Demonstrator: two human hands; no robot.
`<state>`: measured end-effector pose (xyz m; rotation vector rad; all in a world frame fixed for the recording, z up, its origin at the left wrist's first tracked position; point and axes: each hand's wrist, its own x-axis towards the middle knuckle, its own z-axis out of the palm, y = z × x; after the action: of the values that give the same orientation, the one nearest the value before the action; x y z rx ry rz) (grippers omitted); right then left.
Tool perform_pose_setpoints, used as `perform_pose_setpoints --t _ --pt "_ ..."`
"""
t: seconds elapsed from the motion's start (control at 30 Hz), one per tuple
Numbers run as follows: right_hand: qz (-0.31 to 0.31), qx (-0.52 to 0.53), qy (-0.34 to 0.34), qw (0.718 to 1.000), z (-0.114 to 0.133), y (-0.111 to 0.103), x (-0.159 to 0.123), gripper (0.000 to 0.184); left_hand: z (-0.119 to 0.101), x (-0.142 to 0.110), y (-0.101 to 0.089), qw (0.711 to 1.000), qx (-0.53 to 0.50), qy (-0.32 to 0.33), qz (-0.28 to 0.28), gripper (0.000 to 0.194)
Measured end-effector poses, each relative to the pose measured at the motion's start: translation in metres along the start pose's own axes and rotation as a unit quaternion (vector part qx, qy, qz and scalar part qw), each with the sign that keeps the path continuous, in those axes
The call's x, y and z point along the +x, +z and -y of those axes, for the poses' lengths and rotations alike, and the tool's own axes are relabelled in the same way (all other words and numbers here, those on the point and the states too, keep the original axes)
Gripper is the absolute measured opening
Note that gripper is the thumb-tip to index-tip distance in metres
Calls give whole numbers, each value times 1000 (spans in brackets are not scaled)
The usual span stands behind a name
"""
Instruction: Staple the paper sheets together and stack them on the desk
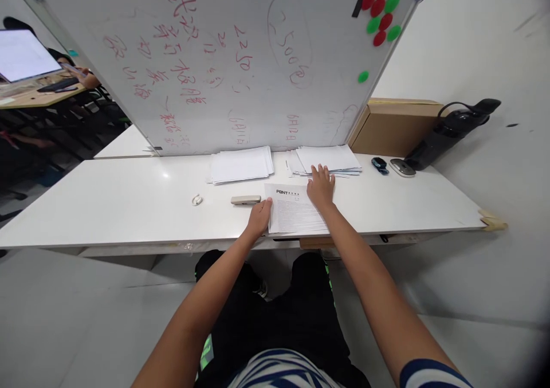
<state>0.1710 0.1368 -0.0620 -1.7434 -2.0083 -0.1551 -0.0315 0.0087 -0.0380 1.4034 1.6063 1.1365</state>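
A printed sheet of paper (296, 213), with "PONY" in bold at its top, lies at the front edge of the white desk. My left hand (259, 216) pinches its left edge, thumb on top. Across its upper right corner lies my right hand (321, 187), fingers stretched away from me toward a paper stack (329, 157); the fingertips reach the near edge of that stack. A light-coloured stapler (246, 200) is just left of my left hand. Another stack of white paper (241, 164) sits farther back on the left.
A whiteboard (258, 61) with red and black writing and round magnets stands behind the stacks. At the right are a cardboard box (391, 127), a black bottle (451, 130), a mouse (403, 167) and a dark watch (380, 164). A small white coil (196, 200) lies left.
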Motion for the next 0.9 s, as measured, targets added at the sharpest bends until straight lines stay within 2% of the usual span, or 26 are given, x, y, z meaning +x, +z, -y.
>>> perform_pose_setpoints --t 0.23,0.43,0.53,0.63,0.7,0.8,0.9 --pt "15 25 -8 1000 -3 9 4 49 2 0 2 999 32 25 5 48" --pt "-10 88 14 996 -7 6 9 47 1 0 2 998 58 24 -8 47" --pt "-51 147 73 985 -15 4 10 49 0 1 2 998 59 23 -15 45" --pt "-67 134 135 979 -19 3 9 49 2 1 2 998 59 23 -20 46" --pt "-47 96 113 988 -16 3 8 48 3 1 2 998 56 19 -22 46" --pt "4 46 35 998 -10 4 8 46 3 1 2 998 52 15 -23 46" --pt "29 39 19 999 -8 6 7 40 2 1 1 998 50 18 -26 44"
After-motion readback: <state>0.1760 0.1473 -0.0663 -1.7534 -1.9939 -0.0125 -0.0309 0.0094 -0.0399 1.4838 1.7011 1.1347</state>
